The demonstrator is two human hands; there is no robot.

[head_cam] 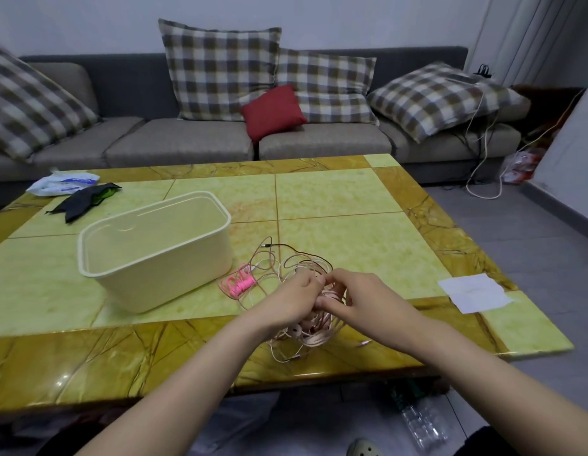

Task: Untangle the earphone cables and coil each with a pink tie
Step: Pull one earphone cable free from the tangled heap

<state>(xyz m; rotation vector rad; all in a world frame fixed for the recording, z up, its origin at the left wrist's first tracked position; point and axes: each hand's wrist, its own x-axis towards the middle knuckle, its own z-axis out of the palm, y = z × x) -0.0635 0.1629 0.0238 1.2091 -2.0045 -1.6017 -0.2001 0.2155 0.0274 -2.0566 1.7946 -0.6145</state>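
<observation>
A tangle of pale pink earphone cables (314,335) lies on the yellow-green marble table (351,205), near its front edge. A jack plug on a dark cable (267,246) sticks out at the back of the tangle. My left hand (291,299) and my right hand (355,296) meet over the middle of the tangle, fingers curled and pinching strands of cable. A bunch of bright pink ties (237,282) lies just left of the tangle, partly under loose loops. Earbuds show below my left hand.
A cream plastic tub (154,255) stands open to the left of the ties. A white paper slip (475,292) lies at the right edge. A black cloth (85,200) and a white packet (62,184) sit at the far left corner. A grey sofa with cushions lies beyond.
</observation>
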